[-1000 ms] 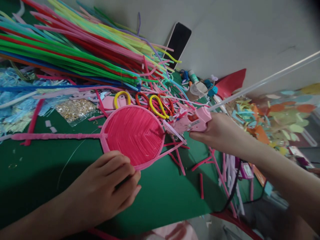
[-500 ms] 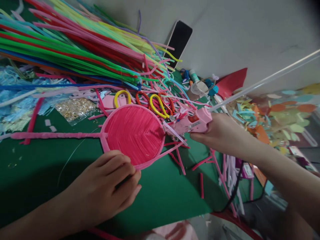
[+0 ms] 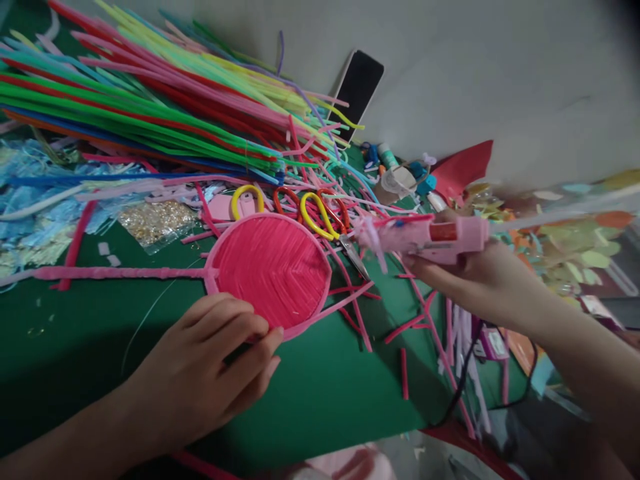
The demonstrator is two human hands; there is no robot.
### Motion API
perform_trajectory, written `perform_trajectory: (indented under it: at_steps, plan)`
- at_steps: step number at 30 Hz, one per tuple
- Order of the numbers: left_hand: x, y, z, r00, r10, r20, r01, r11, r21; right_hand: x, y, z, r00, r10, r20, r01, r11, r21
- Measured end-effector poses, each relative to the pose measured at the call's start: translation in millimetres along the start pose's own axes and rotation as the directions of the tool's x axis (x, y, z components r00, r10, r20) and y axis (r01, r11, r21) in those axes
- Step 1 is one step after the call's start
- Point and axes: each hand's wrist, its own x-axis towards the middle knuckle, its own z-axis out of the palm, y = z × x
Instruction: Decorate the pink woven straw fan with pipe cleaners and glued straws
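My left hand (image 3: 225,353) pinches the lower edge of a pipe-cleaner leaf shape (image 3: 270,273), hot pink inside with a light pink rim and a long pink stem to the left. A loose end of the pink rim strip (image 3: 345,301) sticks out to the right from the bottom edge. My right hand (image 3: 480,280) is closed round a pink hot glue gun (image 3: 425,237), a clear glue stick (image 3: 560,217) jutting from its back. The gun's nozzle points left, apart from the leaf. Yellow-handled scissors (image 3: 320,217) and red-handled scissors (image 3: 286,200) lie just behind the leaf.
Bundles of coloured pipe cleaners (image 3: 150,113) fill the back left. A phone (image 3: 360,87) leans on the wall. A bag of gold beads (image 3: 157,223) lies left, paper pieces (image 3: 575,233) right. The gun's black cord (image 3: 463,393) hangs over the green table's (image 3: 330,393) edge.
My right hand has drawn the glue gun to the right, away from the leaf's right tip. My left hand still holds the leaf in nearly the same place.
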Motion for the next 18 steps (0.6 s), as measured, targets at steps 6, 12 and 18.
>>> perform_trajectory:
  at_steps: [6,12,18]
  plan:
    - [-2.5,-7.9,2.0,0.995,-0.071,0.074,0.069,0.997,0.031,-17.2,58.9,29.0,0.989,-0.059,-0.139,0.016,0.957,-0.289]
    - [18.7,-10.6,-2.8,0.967,-0.246,0.07,0.245,0.969,0.022,-7.4,77.4,66.2,0.987,-0.084,-0.139,0.022,0.918,-0.396]
    - [62.5,0.2,7.1,0.894,-0.269,0.358,0.225,0.961,0.159,-18.6,66.0,84.0,0.979,-0.098,-0.179,0.044,0.958,-0.283]
